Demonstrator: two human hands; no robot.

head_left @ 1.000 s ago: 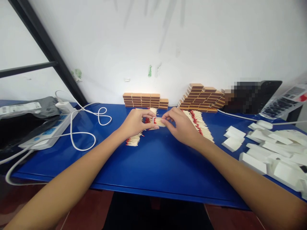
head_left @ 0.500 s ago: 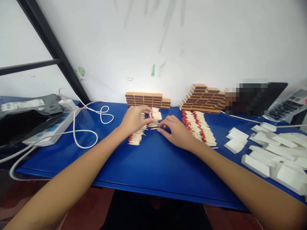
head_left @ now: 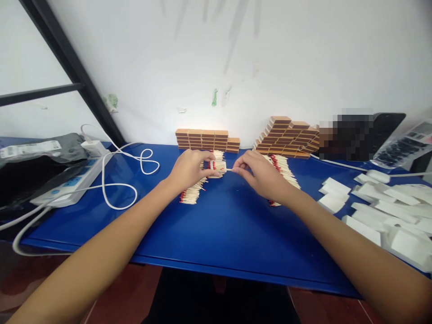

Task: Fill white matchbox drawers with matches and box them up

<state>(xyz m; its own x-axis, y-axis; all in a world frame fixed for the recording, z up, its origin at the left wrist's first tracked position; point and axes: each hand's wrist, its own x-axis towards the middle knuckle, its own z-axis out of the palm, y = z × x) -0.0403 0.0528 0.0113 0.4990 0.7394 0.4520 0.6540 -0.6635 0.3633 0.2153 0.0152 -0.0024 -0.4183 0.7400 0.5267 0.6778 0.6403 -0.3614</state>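
My left hand is closed around a small white matchbox tray, thumb on the near side and fingers on the far side. Some red-headed matches seem to lie in the tray, though the ones behind blend with them. Just to the right, my right hand pinches a single match between thumb and fingertips, its pale end in the fingers and its other end at the tray. Loose matches lie beneath and beside my left hand. Another row of matches is partly covered by my right hand.
Matchboxes are stacked by the wall, one low stack and one taller stack. Empty white trays heap up at the right. A power strip with white cables sits at the left; a phone leans at the back right.
My right hand has lifted a match from the blue table and moved slightly right and up, bringing it level with the tray. My left hand stays on the tray.
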